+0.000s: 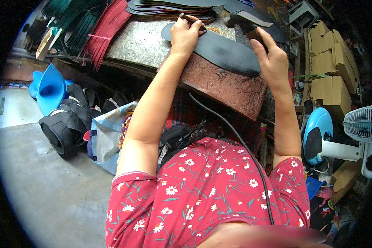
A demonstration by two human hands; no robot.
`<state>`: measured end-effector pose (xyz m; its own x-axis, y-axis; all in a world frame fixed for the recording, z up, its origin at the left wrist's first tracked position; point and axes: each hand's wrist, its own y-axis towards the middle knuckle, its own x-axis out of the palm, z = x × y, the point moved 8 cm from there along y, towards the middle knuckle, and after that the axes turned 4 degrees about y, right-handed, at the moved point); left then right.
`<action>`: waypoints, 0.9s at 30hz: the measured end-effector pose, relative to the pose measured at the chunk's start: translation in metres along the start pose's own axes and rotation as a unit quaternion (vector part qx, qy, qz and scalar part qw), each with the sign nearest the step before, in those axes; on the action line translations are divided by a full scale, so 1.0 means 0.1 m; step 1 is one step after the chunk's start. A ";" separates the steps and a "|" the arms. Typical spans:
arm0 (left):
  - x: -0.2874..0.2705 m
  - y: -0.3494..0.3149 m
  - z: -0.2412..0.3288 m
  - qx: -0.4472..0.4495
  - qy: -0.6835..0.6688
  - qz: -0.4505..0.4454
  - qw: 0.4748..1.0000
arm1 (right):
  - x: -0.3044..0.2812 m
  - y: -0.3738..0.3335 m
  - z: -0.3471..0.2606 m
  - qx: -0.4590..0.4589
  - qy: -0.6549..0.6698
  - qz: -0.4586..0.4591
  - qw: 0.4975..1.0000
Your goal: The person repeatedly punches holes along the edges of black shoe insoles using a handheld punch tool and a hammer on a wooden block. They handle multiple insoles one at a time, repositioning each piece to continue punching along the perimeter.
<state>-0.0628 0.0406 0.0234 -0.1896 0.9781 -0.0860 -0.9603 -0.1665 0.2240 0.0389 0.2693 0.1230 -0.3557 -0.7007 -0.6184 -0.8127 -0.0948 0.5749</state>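
A black sole-shaped sheet (pixel 229 53) lies on a reddish-brown block (pixel 219 84) at the edge of the worktable. My left hand (pixel 185 37) is closed around a short dark punch (pixel 187 17), its lower end over the sheet's far left part. In my right hand (pixel 273 62) is a hammer (pixel 237 20), gripped by its dark handle, with the head raised above and to the right of the punch. The hammer's head is apart from the punch. My fingers hide part of both tools.
Black sole-shaped sheets (pixel 169 7) are stacked at the back of the table. Bundles of red strips (pixel 107 33) and dark green strips (pixel 78 29) lie to the left. Cardboard boxes (pixel 324 62) and a white fan (pixel 357 124) stand on the right. A black cable (pixel 231 128) hangs in front of me.
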 end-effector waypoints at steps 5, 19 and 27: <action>0.12 -0.10 0.28 0.189 0.233 -0.021 0.954 | -0.34 -0.02 -0.24 -0.068 0.091 0.060 0.992; 0.21 -0.16 0.33 0.193 0.185 -0.036 0.963 | -0.36 -0.11 -0.08 -0.052 0.108 0.054 0.991; 0.21 -0.10 0.21 0.096 0.114 -0.006 0.989 | -0.13 -0.09 -0.04 -0.009 -0.009 0.003 1.000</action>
<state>-0.0527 0.0653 0.0401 -0.2403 0.9227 -0.3014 -0.9106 -0.1067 0.3992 0.0529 0.2764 0.1280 -0.3685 -0.6878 -0.6254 -0.8026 -0.1040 0.5873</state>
